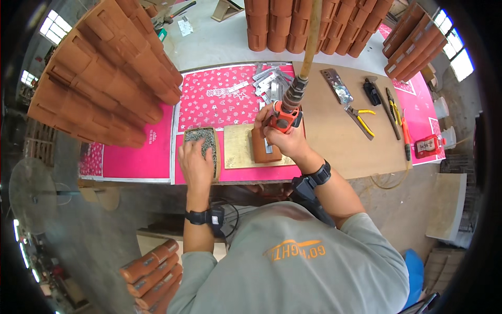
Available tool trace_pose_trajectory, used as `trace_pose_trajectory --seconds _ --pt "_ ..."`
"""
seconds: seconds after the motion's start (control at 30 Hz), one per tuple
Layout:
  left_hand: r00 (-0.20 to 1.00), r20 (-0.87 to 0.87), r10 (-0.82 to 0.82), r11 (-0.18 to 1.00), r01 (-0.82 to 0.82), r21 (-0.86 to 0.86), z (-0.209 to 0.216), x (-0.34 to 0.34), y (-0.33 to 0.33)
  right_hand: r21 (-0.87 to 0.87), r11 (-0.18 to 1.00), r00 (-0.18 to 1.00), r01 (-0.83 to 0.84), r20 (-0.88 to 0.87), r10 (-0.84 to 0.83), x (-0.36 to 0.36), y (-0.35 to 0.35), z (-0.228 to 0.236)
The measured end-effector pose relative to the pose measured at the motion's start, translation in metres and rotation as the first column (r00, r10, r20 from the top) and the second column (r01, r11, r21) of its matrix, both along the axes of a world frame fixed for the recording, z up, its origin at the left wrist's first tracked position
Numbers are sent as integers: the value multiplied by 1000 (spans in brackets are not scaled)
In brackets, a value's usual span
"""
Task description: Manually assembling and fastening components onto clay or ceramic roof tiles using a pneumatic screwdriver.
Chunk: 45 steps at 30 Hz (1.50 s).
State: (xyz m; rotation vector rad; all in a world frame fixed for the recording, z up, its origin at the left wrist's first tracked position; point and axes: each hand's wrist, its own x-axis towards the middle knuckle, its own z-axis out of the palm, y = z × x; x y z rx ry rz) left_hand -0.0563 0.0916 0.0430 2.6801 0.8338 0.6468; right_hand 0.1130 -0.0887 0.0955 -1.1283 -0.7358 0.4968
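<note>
My right hand (289, 140) is wrapped round a red air-powered driver (285, 120). The driver points down over a brown wooden piece (259, 147), which has a metal hinge or plate (269, 148) on its face. That piece rests on a pale wooden board (236, 148); the driver's tip is hidden behind the tool and hand. On the left, my left hand (195, 166) reaches over an open box (217, 172) full of small grey screws (207, 135). Its fingers are apart at the screws, and nothing shows held in them.
A hose (312, 36) rises from the driver. Beyond the board lies a pile of metal hinges (271, 81). To the right are a phone (337, 85), yellow-handled pliers (361, 121), a hammer (388, 107) and a red bottle (428, 146). Stacked brown wooden pieces (99, 78) stand at left; more (314, 26) stand behind.
</note>
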Motion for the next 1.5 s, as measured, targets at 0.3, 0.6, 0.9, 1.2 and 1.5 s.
trace_pose_trajectory --seconds 0.3,0.6,0.9,1.2,1.5 --pt "990 -109 -89 992 78 -99 -6 -3 12 43 998 997 39 58 -41 -2 1 -1" --pt "996 84 -37 994 45 -97 -11 -8 15 5 1000 999 3 33 -3 1 -2 -5" --pt "931 304 204 547 149 -824 -2 -5 -3 28 997 997 69 -24 -68 -1 3 0" --pt "793 552 260 242 500 -832 -12 14 -31 -1 995 993 97 64 -97 3 3 22" --pt "883 461 91 47 458 -888 -8 33 -75 148 982 992 121 -52 -114 9 -4 54"
